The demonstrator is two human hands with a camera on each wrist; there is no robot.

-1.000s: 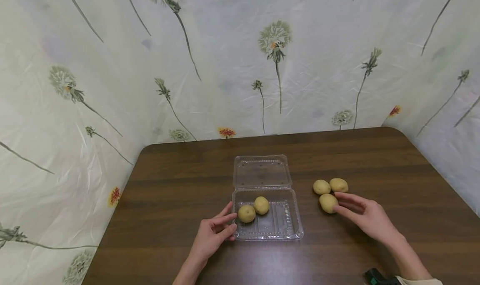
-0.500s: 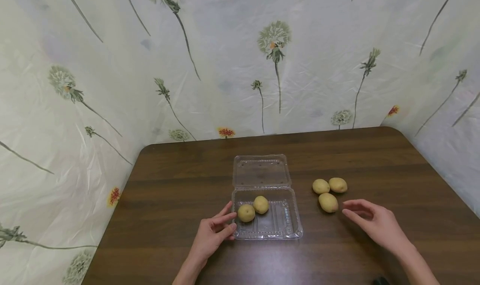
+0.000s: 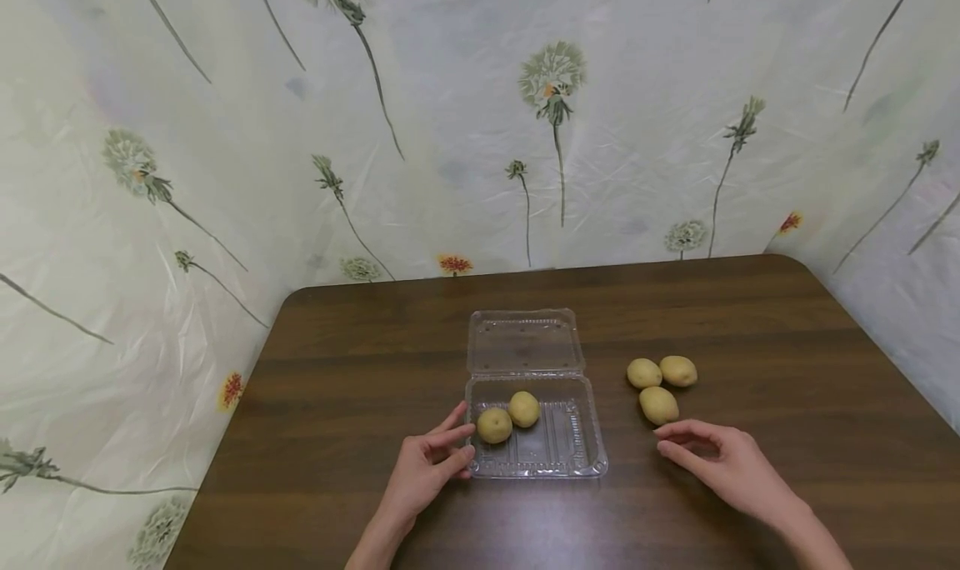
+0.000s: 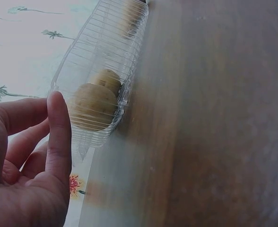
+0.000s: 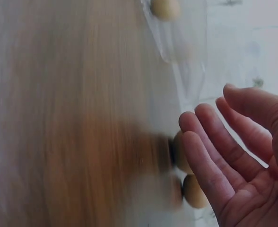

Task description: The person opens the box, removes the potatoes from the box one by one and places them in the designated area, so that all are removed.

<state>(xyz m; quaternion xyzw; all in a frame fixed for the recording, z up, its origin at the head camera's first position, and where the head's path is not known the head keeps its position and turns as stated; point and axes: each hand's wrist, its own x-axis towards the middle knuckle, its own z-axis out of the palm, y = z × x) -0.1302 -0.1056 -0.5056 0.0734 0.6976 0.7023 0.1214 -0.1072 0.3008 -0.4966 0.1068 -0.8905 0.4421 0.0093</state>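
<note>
A clear plastic clamshell container (image 3: 558, 467) lies with its lid (image 3: 525, 343) folded back, away from me. Two small potatoes, a front one (image 3: 494, 426) and a rear one (image 3: 524, 409), sit inside on the left. At the container's left wall, my left hand (image 3: 427, 470) pinches the rim, thumb near the front corner; the left wrist view shows thumb and index finger (image 4: 26, 114) meeting there. Three more potatoes (image 3: 658, 405) lie grouped on the table to the right. Just in front of the nearest one, my right hand (image 3: 731, 462) hovers with loosely bent fingers and holds nothing.
Everything stands on a dark brown wooden table (image 3: 360, 370) with rounded far corners. Behind it and along both sides hangs a pale sheet (image 3: 450, 137) printed with dandelions.
My right hand has drawn back from the nearest loose potato, then shifted left and toward me, its fingertips now in front of that potato. The left hand and container have stayed put.
</note>
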